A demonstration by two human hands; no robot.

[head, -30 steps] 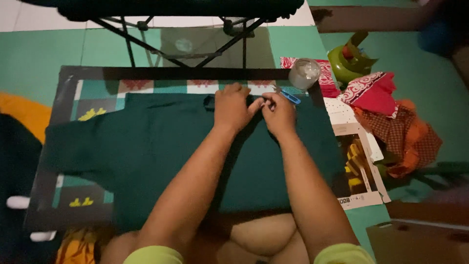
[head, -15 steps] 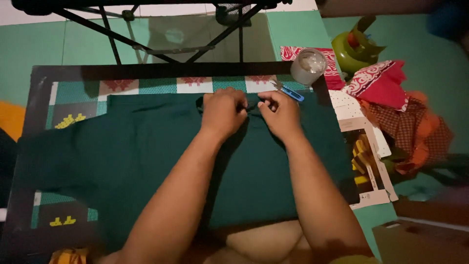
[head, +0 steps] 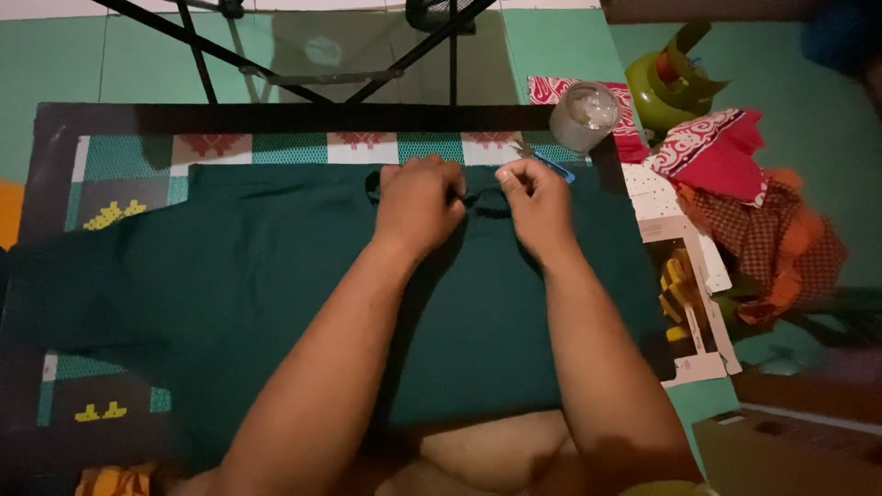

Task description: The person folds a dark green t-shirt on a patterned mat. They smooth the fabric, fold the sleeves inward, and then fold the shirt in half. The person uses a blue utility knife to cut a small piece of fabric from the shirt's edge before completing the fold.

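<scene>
A dark green garment (head: 248, 285) lies spread flat over a patterned mat (head: 119, 152) on the floor in front of me. My left hand (head: 418, 204) rests fisted on the garment's far edge, at the neckline, pinching the cloth. My right hand (head: 537, 204) is just to its right, fingers curled on the same edge. Whether it also holds something small I cannot tell. A small blue-handled tool (head: 551, 165) lies just beyond my right hand on the mat.
A clear plastic cup (head: 585, 115) stands at the mat's far right corner. Red, orange and checked cloths (head: 763, 211) are piled at the right, with a green container (head: 671, 83) behind them. Printed paper (head: 684, 276) lies beside the garment. Black metal legs (head: 276, 64) cross at the top.
My view has tilted and moved closer. Both hands stay at the neckline and have drawn slightly apart from each other.
</scene>
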